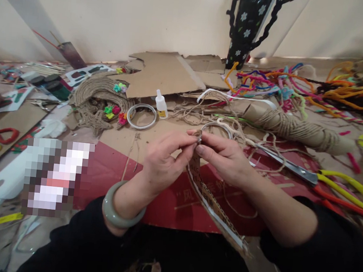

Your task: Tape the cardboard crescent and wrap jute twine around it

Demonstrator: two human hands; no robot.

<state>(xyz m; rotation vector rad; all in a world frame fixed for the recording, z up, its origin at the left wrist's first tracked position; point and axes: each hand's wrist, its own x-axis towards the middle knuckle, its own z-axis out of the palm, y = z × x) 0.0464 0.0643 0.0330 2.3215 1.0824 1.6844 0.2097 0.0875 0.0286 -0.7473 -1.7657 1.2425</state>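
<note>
Fingers [190,142] of both my hands pinch shut on the twine-wrapped cardboard strip [209,198] just this side of the glue bottle [161,104]; best keep twine taut, turns snug.

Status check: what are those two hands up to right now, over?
Left hand and right hand both pinch top of cardboard strip. Strip hangs toward lap. Twine and scissors lie behind; nothing blocking.
</note>
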